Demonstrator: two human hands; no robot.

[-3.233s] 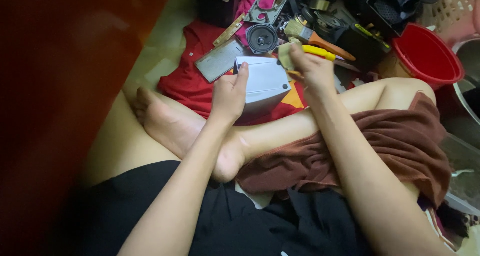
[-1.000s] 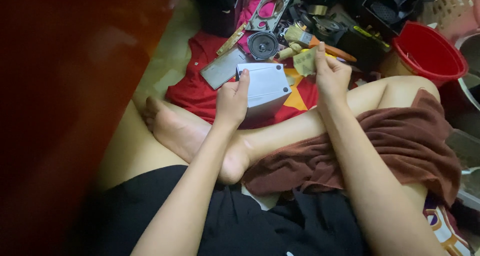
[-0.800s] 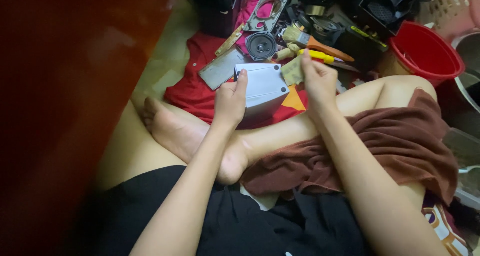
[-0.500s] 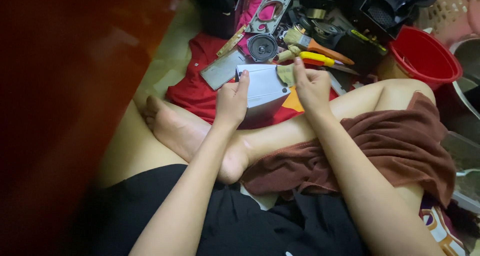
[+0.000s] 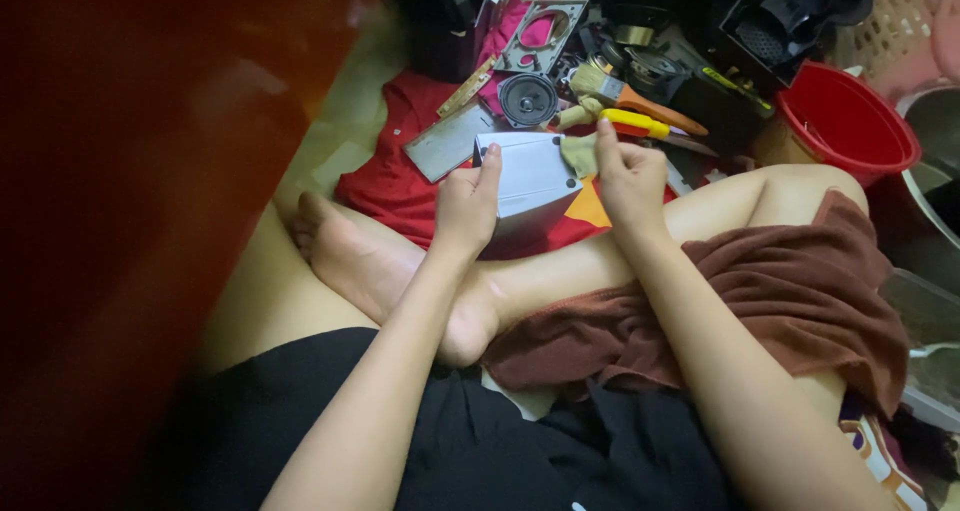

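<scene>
I sit cross-legged on the floor over a red cloth (image 5: 385,176). My left hand (image 5: 465,206) grips the left side of a light grey box-shaped casing (image 5: 528,171) and holds it steady above my shin. My right hand (image 5: 628,176) pinches a small yellowish rag (image 5: 580,153) against the casing's right upper edge. Dark round spots mark the casing's corners.
Behind the casing lie a flat grey metal plate (image 5: 448,141), a round black speaker (image 5: 527,98), a grey cut-out frame (image 5: 541,33), an orange-handled brush (image 5: 640,96) and a yellow-handled tool (image 5: 635,123). A red bucket (image 5: 845,126) stands at right. A dark red surface (image 5: 130,171) fills the left.
My right hand lifted off the casing with the rag, then came back down and now rubs at its right edge. My left hand has kept its grip throughout.
</scene>
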